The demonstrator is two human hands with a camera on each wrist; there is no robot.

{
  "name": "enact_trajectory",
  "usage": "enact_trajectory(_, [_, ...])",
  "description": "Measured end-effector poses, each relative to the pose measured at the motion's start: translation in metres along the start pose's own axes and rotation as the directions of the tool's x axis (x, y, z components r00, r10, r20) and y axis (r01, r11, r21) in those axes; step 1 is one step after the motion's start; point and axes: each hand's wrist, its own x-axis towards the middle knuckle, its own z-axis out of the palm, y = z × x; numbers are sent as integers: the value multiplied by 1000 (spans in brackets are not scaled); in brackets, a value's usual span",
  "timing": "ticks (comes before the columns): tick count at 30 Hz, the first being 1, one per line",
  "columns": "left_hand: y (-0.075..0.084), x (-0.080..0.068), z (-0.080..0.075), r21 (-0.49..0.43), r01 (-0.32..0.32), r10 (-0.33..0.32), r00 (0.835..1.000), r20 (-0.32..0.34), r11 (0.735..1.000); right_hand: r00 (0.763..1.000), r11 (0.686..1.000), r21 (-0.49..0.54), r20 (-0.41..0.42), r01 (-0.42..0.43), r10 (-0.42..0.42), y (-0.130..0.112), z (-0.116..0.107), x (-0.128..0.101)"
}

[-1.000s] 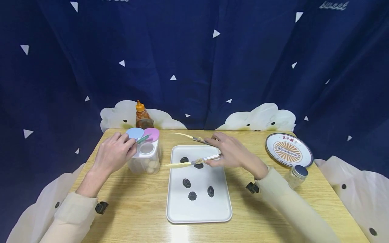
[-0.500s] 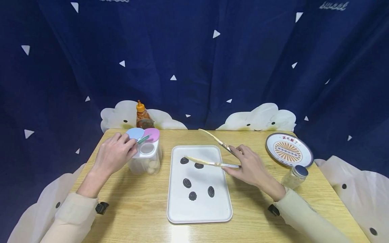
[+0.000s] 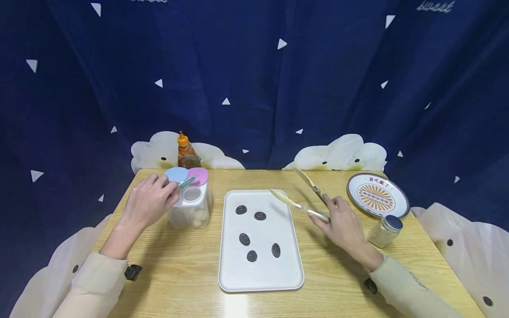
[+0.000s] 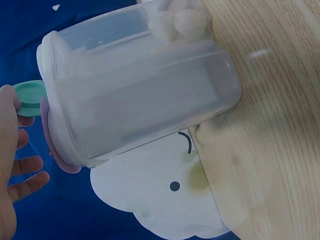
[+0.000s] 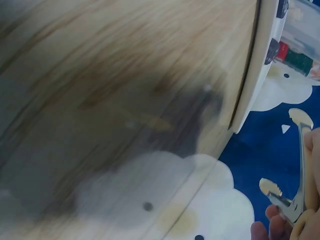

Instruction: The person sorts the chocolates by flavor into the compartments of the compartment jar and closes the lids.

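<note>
My right hand (image 3: 343, 225) grips metal tongs (image 3: 304, 194) with cream tips, held spread and empty above the right edge of the white tray (image 3: 286, 276). In the right wrist view the tongs (image 5: 295, 165) stand at the far right edge. Several dark chocolates (image 3: 259, 216) lie on the tray. My left hand (image 3: 149, 201) rests against the clear plastic container (image 3: 191, 210) and pinches its small green lid tab (image 3: 187, 181). In the left wrist view, white lumps show inside the container (image 4: 140, 90), and my fingers (image 4: 20, 165) touch the green lid (image 4: 29, 98).
An orange-capped sauce bottle (image 3: 185, 152) stands behind the container. A patterned plate (image 3: 377, 196) lies at the far right, with a small glass jar (image 3: 385, 230) in front of it. A dark blue curtain hangs behind the wooden table (image 3: 175, 265).
My right hand has drawn back to the right with the tongs, from over the tray's top to its right edge. The left hand has stayed on the container.
</note>
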Motion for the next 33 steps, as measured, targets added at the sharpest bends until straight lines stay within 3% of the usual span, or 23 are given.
enact_trajectory(4, [0,-1,0,-1,2,-2,1000,0,1000,999,999,-11,-12,-30,30,11,6,-2])
enact_trajectory(15, [0,0,1,0,2,-2,1000,8,1000,994,994,-58,51,-91,94,32,14,-10])
enact_trajectory(33, [-1,0,0,1,-8,8,1000,-4,1000,966,982,-105,191,-157,174,41,16,-14])
